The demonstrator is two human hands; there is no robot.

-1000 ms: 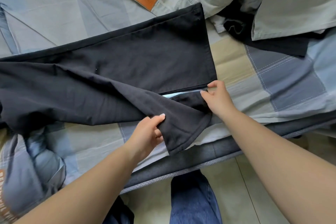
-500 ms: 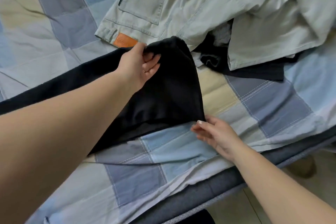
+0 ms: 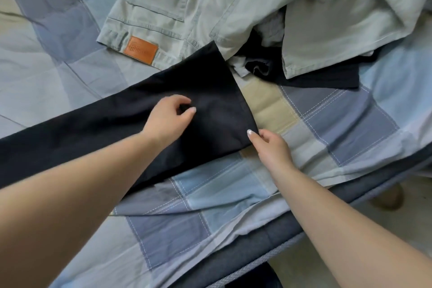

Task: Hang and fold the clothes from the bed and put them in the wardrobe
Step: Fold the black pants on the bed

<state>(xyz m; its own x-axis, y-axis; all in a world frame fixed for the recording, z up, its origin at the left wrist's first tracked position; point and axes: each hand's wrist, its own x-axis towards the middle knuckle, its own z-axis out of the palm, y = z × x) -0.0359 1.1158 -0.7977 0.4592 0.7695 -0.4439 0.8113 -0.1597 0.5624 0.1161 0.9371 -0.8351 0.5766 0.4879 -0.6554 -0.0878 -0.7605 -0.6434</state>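
Note:
Black trousers (image 3: 205,91) lie flat across the patchwork bed, running from the left edge to a hem near the middle, with one leg laid over the other. My left hand (image 3: 169,117) rests on top of the upper leg with its fingers loosely curled and apart, gripping nothing. At the near corner of the hem, my right hand (image 3: 272,145) pinches the fabric, thumb on top and fingers under the edge.
Pale green jeans (image 3: 187,2) with an orange leather patch (image 3: 140,52) lie behind the black trousers. A dark garment (image 3: 311,78) sits under more pale green cloth at the back right. The bed's grey edge (image 3: 268,238) runs diagonally at the lower right, with floor beyond.
My left hand carried the near trouser leg up and over onto the far leg, laid it flat and let go. My right hand moved to the hem's near corner and took hold of it.

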